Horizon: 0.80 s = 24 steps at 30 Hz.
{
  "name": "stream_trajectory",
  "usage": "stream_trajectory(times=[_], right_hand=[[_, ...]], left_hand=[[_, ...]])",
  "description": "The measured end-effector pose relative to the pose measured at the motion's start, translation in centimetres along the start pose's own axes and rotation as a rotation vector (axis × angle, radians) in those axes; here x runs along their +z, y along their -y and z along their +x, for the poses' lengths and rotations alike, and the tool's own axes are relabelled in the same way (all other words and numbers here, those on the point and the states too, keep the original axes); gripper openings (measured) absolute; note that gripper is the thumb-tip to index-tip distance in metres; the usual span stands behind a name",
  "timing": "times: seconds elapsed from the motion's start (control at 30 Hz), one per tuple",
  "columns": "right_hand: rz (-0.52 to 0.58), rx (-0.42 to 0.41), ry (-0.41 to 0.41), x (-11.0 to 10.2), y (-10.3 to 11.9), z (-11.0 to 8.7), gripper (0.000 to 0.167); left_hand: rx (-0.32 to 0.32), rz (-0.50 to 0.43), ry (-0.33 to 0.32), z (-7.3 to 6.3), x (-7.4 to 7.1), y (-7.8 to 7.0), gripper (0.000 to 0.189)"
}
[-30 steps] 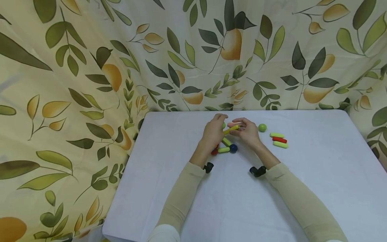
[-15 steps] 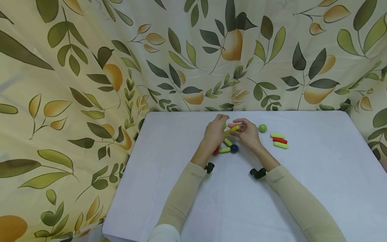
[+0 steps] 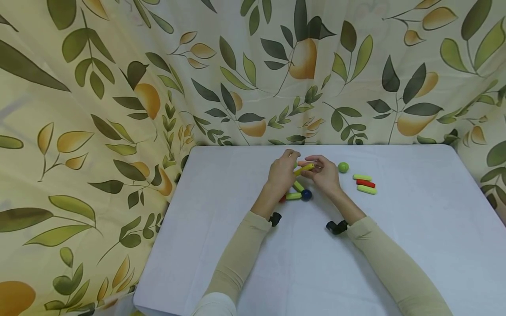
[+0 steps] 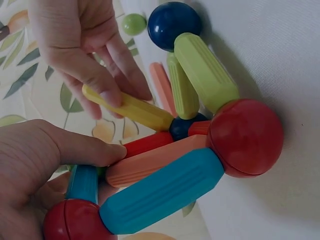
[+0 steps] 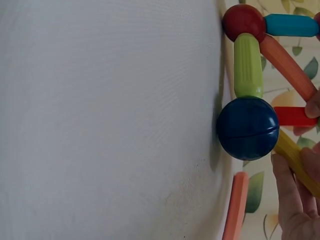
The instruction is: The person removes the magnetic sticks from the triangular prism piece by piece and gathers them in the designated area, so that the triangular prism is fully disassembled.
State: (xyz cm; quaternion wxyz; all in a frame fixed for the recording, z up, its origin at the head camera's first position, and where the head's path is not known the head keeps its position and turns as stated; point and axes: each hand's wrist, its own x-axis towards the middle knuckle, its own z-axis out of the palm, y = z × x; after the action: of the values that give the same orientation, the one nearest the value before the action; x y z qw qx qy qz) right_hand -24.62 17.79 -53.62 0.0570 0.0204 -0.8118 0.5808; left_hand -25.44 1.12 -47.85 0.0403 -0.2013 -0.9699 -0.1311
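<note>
Magnetic building sticks and balls are joined into a frame on the white table. My left hand [image 3: 282, 172] grips it at the far side, the thumb on a red stick [image 4: 147, 144] and a salmon stick [image 4: 155, 161] near their ends. A teal stick [image 4: 162, 192] links two red balls [image 4: 245, 137] in the left wrist view. My right hand [image 3: 324, 174] pinches a yellow magnetic stick [image 3: 303, 169], which slants down to a dark blue ball [image 4: 186, 128]. Another dark blue ball [image 3: 306, 195] joins lime sticks [image 3: 293, 196] at the near corner. The left palm hides part of the frame.
Right of the hands lie a loose green ball [image 3: 343, 167] and a row with two lime sticks [image 3: 366, 189] and a red stick [image 3: 365, 183]. A loose salmon stick [image 5: 236, 207] lies beyond the frame. A leaf-patterned curtain [image 3: 253, 87] backs the table [image 3: 300, 263].
My left hand has shifted slightly to the right, covering more of the near red ball. The right hand keeps its pinch on the yellow stick in nearly the same spot.
</note>
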Motion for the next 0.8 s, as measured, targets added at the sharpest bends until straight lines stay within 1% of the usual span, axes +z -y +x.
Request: stream_trajectory(times=[0.07,0.17,0.23,0.27,0.3,0.37,0.47,0.53,0.6,0.7,0.8], right_hand=[[0.012,0.031,0.003,-0.2,0.1,0.0,0.044],[0.130,0.067,-0.015,-0.7,0.7,0.0,0.042],[0.164,0.057,-0.043,-1.1,1.5,0.1,0.041],[0.163,0.047,-0.055,-1.3,1.9,0.2,0.041],[0.150,0.035,-0.063,-1.5,2.3,0.3,0.040],[0.048,0.020,-0.078,-1.8,2.8,0.5,0.040],[-0.055,0.062,-0.072,-2.2,2.8,0.4,0.042],[-0.074,0.106,-0.066,-2.5,2.4,0.3,0.043],[-0.095,0.133,-0.060,-2.8,2.0,0.2,0.044],[-0.134,0.143,-0.055,-3.0,1.5,0.3,0.044],[-0.188,0.141,-0.063,-3.1,1.1,0.7,0.044]], left_hand=[[0.001,0.008,0.000,0.0,0.0,-0.1,0.059],[0.005,0.018,0.002,0.0,-0.1,-0.2,0.057],[0.006,0.021,0.005,0.0,-0.1,-0.2,0.056],[0.005,0.022,0.005,0.1,-0.1,-0.3,0.056],[0.002,0.022,0.008,0.1,-0.1,-0.2,0.056],[-0.009,0.015,0.016,0.1,-0.1,-0.2,0.055],[-0.036,-0.019,0.031,0.1,0.0,-0.1,0.053],[-0.042,-0.043,0.030,0.0,0.0,0.0,0.051],[-0.045,-0.065,0.016,-0.1,-0.1,0.1,0.049],[-0.044,-0.089,-0.009,-0.2,-0.3,0.2,0.046],[-0.048,-0.114,-0.008,-0.3,-0.6,0.2,0.045]])
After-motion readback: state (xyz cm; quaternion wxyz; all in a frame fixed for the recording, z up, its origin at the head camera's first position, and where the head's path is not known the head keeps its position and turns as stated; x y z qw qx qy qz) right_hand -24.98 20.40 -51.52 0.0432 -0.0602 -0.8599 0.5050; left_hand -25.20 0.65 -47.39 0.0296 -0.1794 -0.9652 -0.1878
